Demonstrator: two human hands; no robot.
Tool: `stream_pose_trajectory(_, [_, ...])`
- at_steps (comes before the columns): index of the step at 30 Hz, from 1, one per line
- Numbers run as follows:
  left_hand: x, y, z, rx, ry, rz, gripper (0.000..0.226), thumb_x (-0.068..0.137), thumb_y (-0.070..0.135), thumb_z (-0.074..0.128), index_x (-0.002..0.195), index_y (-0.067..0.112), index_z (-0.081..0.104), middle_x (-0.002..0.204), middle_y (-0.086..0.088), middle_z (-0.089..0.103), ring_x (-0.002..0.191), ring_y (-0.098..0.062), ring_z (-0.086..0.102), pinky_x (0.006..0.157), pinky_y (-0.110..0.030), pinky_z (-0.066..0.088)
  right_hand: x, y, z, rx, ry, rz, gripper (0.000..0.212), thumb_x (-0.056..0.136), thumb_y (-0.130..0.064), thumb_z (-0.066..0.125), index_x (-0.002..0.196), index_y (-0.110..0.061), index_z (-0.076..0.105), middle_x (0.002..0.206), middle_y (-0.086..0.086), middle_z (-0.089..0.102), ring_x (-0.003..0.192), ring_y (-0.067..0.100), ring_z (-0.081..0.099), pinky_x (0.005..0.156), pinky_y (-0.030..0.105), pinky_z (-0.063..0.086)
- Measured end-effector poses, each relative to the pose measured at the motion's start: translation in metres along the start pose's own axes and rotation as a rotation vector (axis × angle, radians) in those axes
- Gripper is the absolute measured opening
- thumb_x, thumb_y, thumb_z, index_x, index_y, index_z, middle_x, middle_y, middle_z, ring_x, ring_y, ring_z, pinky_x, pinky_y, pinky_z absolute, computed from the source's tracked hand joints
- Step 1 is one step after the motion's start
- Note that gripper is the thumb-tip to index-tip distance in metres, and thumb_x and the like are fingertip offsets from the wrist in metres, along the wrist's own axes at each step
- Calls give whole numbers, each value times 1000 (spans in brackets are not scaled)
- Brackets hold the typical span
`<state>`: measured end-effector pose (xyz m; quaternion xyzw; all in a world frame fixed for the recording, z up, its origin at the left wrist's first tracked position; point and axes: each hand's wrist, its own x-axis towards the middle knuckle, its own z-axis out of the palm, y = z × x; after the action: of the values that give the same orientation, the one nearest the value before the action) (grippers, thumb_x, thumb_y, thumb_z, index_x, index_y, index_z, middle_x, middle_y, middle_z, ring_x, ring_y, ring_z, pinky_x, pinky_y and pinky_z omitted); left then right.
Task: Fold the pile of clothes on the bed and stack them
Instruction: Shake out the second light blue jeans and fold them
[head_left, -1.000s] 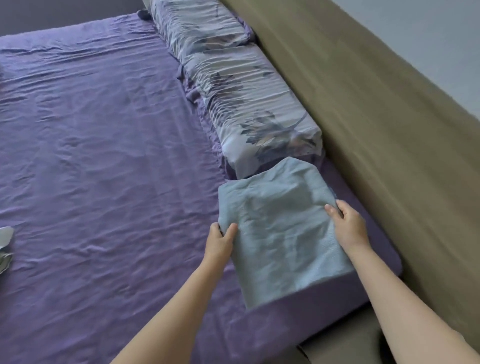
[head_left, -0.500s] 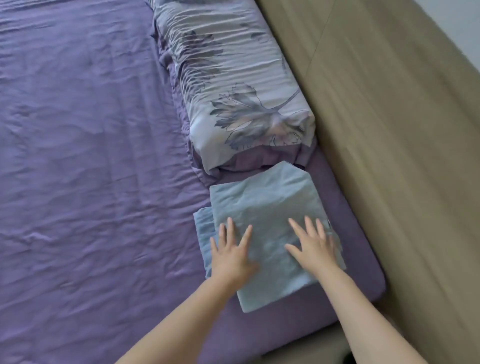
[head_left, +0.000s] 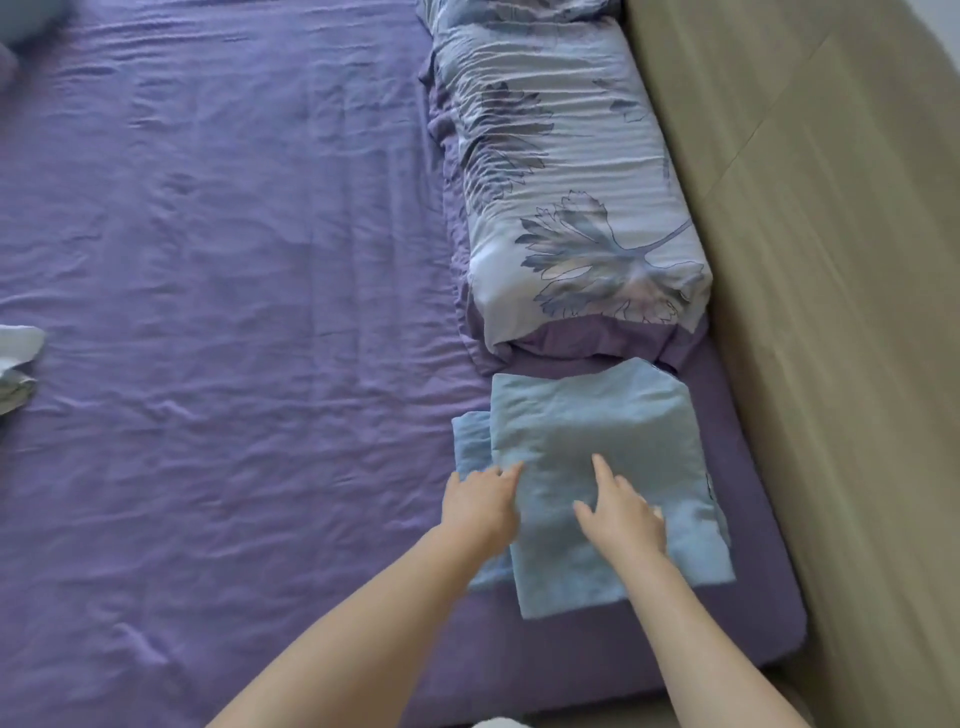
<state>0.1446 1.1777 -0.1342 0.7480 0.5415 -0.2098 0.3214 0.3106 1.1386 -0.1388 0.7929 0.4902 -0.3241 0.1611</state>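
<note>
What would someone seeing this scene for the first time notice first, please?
Both hands, the left hand and right hand, rest with relaxed fingers on a stack of folded blue clothes near the corner of the purple bed sheet. Just beyond the stack lies a leaf-print pillow, beside the tan headboard.

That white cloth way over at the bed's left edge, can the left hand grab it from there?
Probably not without leaning: the left hand rests by the folded blue stack, and wide bare purple sheet separates it from the white cloth.
</note>
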Motion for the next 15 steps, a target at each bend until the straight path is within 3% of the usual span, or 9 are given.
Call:
stream_pose_trajectory(2, [-22, -18, -12, -63, 29, -57, 49, 90, 22, 45, 138, 23, 35, 124, -2, 58, 114, -27, 52, 93, -38, 33, -19, -31, -2, -49, 51, -101, 63, 95, -44, 40, 149, -26, 14, 142, 1, 44, 127, 23, 44, 108, 45, 28])
stream_pose_trajectory(4, [-47, -44, -21, -91, 55, -106, 42, 92, 27, 42, 133, 21, 41, 121, -3, 59, 111, -27, 54, 81, -34, 32, -40, -65, -2, -102, 92, -183, 55, 95, -45, 40, 145, -26, 27, 137, 0, 50, 125, 22, 46, 106, 41, 29])
stream_pose_trajectory(8, [-101, -109, -32, -164, 153, -187, 39, 94, 38, 41, 129, 21, 49, 128, -1, 55, 118, -24, 52, 89, -33, 41, -84, -133, 0, -178, 156, -324, 46, 94, -49, 39, 134, -27, 45, 130, 0, 57, 122, 21, 49, 102, 36, 30])
stream_pose_trajectory(15, [-215, -241, -16, -241, 245, -335, 39, 95, 47, 41, 118, 20, 57, 122, 0, 60, 113, -22, 56, 87, -33, 44, -178, -253, 36, -303, 239, -527, 44, 94, -53, 37, 126, -27, 52, 123, -1, 61, 117, 21, 53, 100, 36, 32])
